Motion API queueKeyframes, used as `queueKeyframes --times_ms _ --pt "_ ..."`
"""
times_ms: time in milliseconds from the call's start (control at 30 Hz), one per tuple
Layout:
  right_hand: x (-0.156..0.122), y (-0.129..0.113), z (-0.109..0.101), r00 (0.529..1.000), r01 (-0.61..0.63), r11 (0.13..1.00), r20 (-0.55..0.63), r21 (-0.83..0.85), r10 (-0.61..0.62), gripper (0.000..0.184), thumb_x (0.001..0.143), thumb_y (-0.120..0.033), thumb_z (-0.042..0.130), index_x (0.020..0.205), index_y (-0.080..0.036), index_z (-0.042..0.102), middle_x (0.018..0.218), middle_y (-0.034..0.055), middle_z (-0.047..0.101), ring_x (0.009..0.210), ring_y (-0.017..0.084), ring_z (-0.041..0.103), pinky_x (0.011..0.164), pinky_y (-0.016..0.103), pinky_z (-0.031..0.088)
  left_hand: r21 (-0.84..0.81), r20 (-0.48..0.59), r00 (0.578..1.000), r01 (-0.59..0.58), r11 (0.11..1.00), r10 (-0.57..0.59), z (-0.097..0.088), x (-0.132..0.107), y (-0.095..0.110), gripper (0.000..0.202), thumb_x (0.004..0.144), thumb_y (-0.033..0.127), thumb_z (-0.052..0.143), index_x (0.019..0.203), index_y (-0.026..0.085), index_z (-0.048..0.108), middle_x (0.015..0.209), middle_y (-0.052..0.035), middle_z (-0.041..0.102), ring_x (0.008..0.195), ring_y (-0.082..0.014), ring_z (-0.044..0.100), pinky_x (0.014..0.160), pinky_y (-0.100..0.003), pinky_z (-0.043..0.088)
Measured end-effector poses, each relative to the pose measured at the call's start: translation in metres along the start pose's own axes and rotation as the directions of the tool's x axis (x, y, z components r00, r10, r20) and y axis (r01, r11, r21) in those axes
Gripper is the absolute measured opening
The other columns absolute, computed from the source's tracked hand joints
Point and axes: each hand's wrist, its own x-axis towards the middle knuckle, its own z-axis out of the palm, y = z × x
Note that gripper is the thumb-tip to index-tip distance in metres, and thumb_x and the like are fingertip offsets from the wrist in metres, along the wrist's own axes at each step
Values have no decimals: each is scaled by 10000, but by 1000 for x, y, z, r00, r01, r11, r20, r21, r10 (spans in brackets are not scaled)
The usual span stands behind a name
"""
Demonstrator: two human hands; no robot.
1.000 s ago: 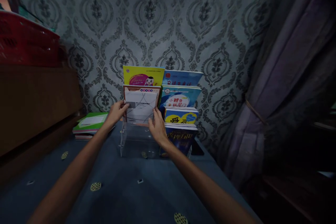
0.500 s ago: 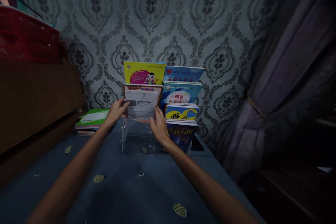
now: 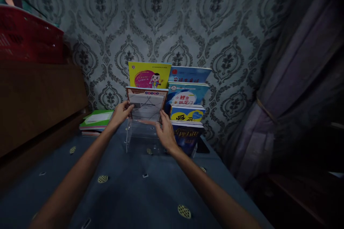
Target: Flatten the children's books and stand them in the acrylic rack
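A white-covered booklet (image 3: pixel 149 108) with dark print stands upright between my hands. My left hand (image 3: pixel 121 113) pinches its left edge, thumb in front. My right hand (image 3: pixel 165 130) is closed along the right edge, with some fingers hidden behind. Directly behind it is a brown-bordered book (image 3: pixel 131 90); whether my fingers also touch that one, I cannot tell. Both are in the left column of a clear tiered book rack (image 3: pixel 128 137), above its see-through front tier. A yellow book (image 3: pixel 142 69) with a cartoon figure rises at the back of that column.
The rack's right column holds a blue book (image 3: pixel 188 73), a teal book (image 3: pixel 197 91), a yellow-and-blue book (image 3: pixel 186 113) and a dark blue book (image 3: pixel 185 137). Green-topped books (image 3: pixel 98 118) are stacked at left. A dark flat object (image 3: pixel 202 146) lies right. A red basket (image 3: pixel 29 37) sits upper left.
The booklet leans back slightly less upright and sits a touch lower against the brown-bordered book. My hands keep the same grip; the view has shifted slightly.
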Motion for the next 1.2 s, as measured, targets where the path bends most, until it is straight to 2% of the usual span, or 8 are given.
queueKeyframes --times_ms 200,333,433,567,667,800,1000,1200 --pt "-18 0 2 999 2 1000 36 0 -2 536 916 -250 446 1438 -135 479 1506 162 460 1406 263 419 1176 475 336 11 -10 1000 -19 1000 19 1 -4 2 371 838 515 526 942 171 620 714 5 623 547 -141 589 556 -249 445" --pt "-48 3 8 992 8 999 123 47 -13 510 943 -276 443 1443 -181 482 1507 132 474 1406 240 427 1159 472 369 30 -23 1000 -21 999 21 0 -15 -3 412 876 460 509 1159 165 561 727 12 629 597 -155 629 613 -256 464" --pt "-81 6 10 979 -2 998 201 65 -11 493 962 -293 434 1445 -208 484 1498 117 493 1390 232 454 1144 469 399 219 -7 1000 -10 976 12 -6 -34 -19 433 940 412 449 1292 164 494 805 -10 663 647 -163 651 649 -262 481" --pt "-131 12 5 948 -77 995 313 57 56 490 983 -325 405 1460 -232 468 1515 97 476 1384 222 465 1125 451 432 613 15 997 49 788 -73 -29 -63 -52 335 976 356 413 1195 170 585 984 -89 694 925 -229 663 824 -322 499" --pt "-165 18 2 924 -135 990 364 28 116 487 976 -328 405 1442 -217 495 1505 100 488 1383 234 466 1126 466 433 721 -22 990 113 684 -140 -51 -74 -80 337 942 308 471 1200 129 594 1219 -194 628 1198 -325 553 998 -438 431" --pt "-194 28 3 908 -215 976 364 -17 206 475 959 -337 415 1391 -200 559 1452 115 547 1350 258 507 1097 487 463 817 -5 968 150 557 -253 -73 -76 -116 530 888 321 577 1357 87 496 1460 -268 459 1405 -405 352 1101 -577 306" --pt "-202 35 4 906 -255 967 347 -10 242 446 945 -345 443 1334 -213 615 1417 116 580 1311 272 547 1079 501 476 882 54 926 131 452 -374 -88 -72 -152 649 885 389 589 1451 130 406 1549 -241 360 1469 -392 255 1112 -657 244" --pt "-194 29 -4 878 -265 964 412 -9 245 433 951 -352 446 1322 -218 626 1425 111 573 1321 265 536 1081 479 480 901 112 921 65 430 -374 -97 -74 -161 536 927 384 520 1418 186 442 1514 -212 429 1445 -379 302 1064 -681 281"
